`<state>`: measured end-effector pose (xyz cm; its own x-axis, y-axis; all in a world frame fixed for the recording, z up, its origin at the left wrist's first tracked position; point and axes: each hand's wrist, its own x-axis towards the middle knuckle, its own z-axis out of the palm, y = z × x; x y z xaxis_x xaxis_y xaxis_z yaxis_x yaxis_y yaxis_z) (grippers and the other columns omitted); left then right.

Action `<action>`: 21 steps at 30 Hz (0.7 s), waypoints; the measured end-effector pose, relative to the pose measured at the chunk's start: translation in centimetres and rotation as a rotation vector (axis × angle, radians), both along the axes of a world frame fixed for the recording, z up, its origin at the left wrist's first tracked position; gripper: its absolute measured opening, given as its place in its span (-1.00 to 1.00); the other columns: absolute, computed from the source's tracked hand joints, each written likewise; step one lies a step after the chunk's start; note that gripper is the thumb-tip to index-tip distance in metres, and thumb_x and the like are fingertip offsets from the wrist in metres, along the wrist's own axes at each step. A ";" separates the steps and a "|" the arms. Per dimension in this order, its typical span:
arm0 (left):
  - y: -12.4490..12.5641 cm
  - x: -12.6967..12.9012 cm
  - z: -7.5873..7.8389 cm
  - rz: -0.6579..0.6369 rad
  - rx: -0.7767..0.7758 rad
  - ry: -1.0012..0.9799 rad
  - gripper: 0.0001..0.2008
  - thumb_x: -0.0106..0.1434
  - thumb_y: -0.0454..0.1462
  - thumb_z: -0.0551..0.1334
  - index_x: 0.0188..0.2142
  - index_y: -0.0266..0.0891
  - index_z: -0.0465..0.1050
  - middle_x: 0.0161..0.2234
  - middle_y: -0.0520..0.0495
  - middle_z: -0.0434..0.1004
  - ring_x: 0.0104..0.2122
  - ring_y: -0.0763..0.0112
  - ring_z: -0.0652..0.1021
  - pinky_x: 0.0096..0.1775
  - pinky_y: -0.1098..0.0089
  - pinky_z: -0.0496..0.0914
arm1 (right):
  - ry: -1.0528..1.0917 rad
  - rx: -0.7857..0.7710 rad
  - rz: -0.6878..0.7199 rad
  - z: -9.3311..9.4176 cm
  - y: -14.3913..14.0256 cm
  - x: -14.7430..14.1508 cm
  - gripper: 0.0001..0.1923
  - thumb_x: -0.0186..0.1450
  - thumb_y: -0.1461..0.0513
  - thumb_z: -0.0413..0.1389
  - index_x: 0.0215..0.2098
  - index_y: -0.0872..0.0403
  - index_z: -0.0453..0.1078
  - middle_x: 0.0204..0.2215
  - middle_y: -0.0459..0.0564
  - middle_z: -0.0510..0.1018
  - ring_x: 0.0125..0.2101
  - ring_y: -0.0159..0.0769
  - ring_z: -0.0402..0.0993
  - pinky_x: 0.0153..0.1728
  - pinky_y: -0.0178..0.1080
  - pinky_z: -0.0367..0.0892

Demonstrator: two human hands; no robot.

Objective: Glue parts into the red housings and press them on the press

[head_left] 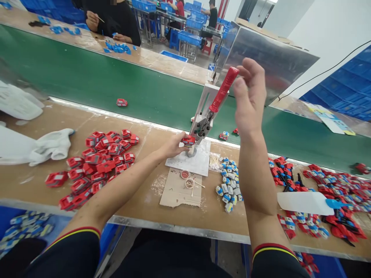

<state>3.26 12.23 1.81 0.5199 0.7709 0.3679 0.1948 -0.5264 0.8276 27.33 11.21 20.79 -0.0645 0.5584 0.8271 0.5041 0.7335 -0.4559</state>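
My left hand (174, 146) pinches a small red toy car body (189, 139) at the foot of a hand-lever press (203, 123), just above its grey base plate (188, 164). My right hand (251, 92) is raised beside the press's red handle (224, 88), fingers curved and apart, with no grip on the handle. Whether the right thumb touches the handle I cannot tell. Left of the press lies a heap of red car shells (106, 166). On the right is a pile of small white, blue and yellow parts (229, 185).
Cotton swabs (214, 161) lie by the plate; small cups (189, 183) sit on cardboard (171, 197). A white bottle (305, 203) lies among red parts at right. Beyond runs a green conveyor belt (95, 85) carrying a few cars. A co-worker (113, 19) handles blue pieces across it.
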 end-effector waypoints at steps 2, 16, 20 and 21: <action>-0.1 -0.1 -0.2 0.001 0.020 0.004 -0.65 0.11 -0.38 0.47 -0.12 -0.22 0.47 -0.12 -0.15 0.66 -0.14 0.20 0.62 -0.03 0.20 0.50 | 0.002 -0.056 0.083 0.0 -0.3 -2.4 -0.41 0.43 -0.21 0.12 0.31 -0.20 0.25 0.19 0.00 0.46 0.25 -0.04 0.44 0.16 0.02 0.49; -1.3 2.7 -0.9 0.010 -0.003 -0.082 -0.77 0.19 -0.40 0.40 -0.16 -0.22 0.50 -0.13 -0.16 0.69 -0.08 0.18 0.65 0.05 0.17 0.52 | 0.108 -0.173 0.182 -1.9 -4.3 -4.6 -0.39 0.38 -0.18 0.20 0.31 -0.23 0.28 0.05 -0.01 0.56 0.20 -0.01 0.52 0.17 0.09 0.54; -1.7 2.7 -1.1 0.023 -0.046 -0.117 -0.77 0.12 -0.45 0.40 -0.22 -0.24 0.51 -0.20 -0.09 0.69 -0.16 0.24 0.65 -0.01 0.22 0.54 | -0.056 -0.100 0.220 -3.3 -7.7 -4.8 -0.70 0.42 0.06 0.24 0.11 -0.22 0.49 -0.08 -0.07 0.64 0.02 -0.09 0.61 0.10 0.09 0.53; -1.9 2.7 -1.1 0.028 -0.058 -0.129 -0.78 0.13 -0.45 0.40 -0.22 -0.25 0.52 -0.20 -0.07 0.69 -0.17 0.26 0.65 -0.01 0.24 0.54 | -0.146 -0.090 0.256 -3.7 -8.4 -4.6 -0.74 0.41 0.15 0.24 0.06 -0.23 0.52 -0.12 -0.09 0.66 -0.01 -0.11 0.63 0.09 0.08 0.53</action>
<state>5.92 10.37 0.67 0.4488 0.8066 0.3847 0.0984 -0.4725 0.8758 22.68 2.76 17.12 -0.3271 0.5796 0.7464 0.3730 0.8049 -0.4615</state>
